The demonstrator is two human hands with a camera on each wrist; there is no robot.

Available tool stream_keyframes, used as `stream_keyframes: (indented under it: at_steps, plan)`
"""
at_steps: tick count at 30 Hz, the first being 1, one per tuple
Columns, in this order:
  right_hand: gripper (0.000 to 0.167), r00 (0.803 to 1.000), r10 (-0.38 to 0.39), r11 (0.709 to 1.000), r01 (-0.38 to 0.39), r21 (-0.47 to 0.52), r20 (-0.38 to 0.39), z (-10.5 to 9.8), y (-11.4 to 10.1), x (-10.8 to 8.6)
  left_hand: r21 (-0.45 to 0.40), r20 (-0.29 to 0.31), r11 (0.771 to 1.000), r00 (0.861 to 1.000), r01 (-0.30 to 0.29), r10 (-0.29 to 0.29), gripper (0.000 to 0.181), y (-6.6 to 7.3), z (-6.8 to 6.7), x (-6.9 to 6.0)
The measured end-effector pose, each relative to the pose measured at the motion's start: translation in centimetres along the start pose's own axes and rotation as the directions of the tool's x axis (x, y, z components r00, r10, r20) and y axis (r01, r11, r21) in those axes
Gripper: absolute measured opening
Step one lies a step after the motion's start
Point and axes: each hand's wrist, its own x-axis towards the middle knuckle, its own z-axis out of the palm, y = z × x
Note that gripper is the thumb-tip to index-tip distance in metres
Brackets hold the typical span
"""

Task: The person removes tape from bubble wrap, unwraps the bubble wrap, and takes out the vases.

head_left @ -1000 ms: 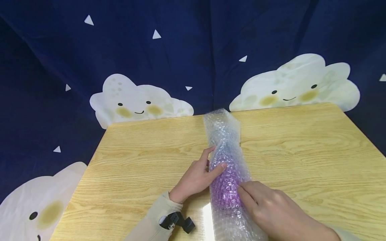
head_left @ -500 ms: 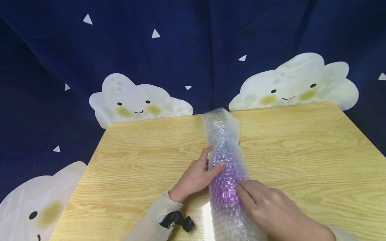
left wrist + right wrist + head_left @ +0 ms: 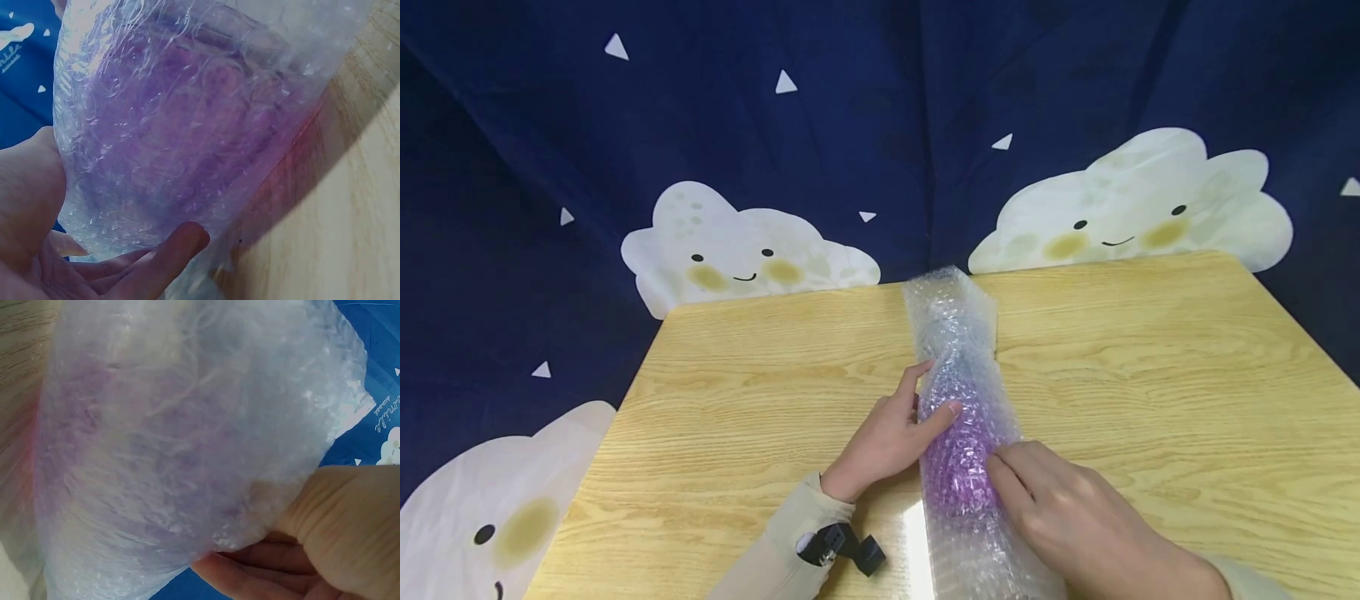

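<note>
A long bundle of clear bubble wrap (image 3: 992,550) lies lengthwise on the table, wound round a purple object (image 3: 966,479) that fades to pale blue towards its far end. The wrap blurs the object, so its kind cannot be told. My left hand (image 3: 887,437) holds the bundle from its left side, thumb on top and fingers along the edge; some fingers are hidden beneath. On the right side, my right hand (image 3: 1060,508) pinches the wrap's edge between thumb and fingers. In the right wrist view the bubble wrap (image 3: 281,381) is lifted in a loose flap, tinted purple from behind.
The wooden table (image 3: 760,392) extends to both sides of the bundle. Behind it hangs a dark blue curtain (image 3: 850,125) with printed clouds and triangles. A small black device (image 3: 842,546) sits at the left sleeve's cuff.
Almost nothing differs: my right hand has shifted very slightly up and left along the wrap, still pinching it. My left hand keeps its hold in the same place.
</note>
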Motion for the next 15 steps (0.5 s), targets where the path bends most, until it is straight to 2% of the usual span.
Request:
stream_keyframes:
  at_steps: [3,15]
  plan:
    - [0.036,1.0,-0.009,1.0,0.008,-0.024,-0.025,0.11,-0.02,0.05,0.006,-0.005,1.0,1.0,0.001,-0.001,0.08,0.05,-0.01,0.04]
    - [0.062,0.997,-0.039,0.996,0.034,-0.087,-0.061,0.21,-0.17,0.2,-0.014,0.005,1.0,1.0,-0.011,0.011,0.08,-0.07,-0.04,0.06]
